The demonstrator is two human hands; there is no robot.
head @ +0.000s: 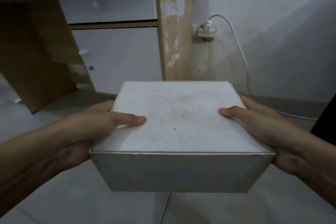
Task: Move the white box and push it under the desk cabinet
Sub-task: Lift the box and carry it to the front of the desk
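A white box (180, 127) with a dusty lid is held up above the tiled floor in the middle of the view. My left hand (87, 132) grips its left side, thumb lying on the lid. My right hand (263, 125) grips its right side the same way. Behind the box stands the wooden desk cabinet (116, 49), with a white drawer above a white door, each with a knob. The box hides the cabinet's bottom edge.
To the cabinet's left is the dark knee space of the desk (27, 56). On the wall to the right sits a socket (206, 32) with a white cable (241, 54) running down to the floor. A dark object (325, 122) shows at the right edge.
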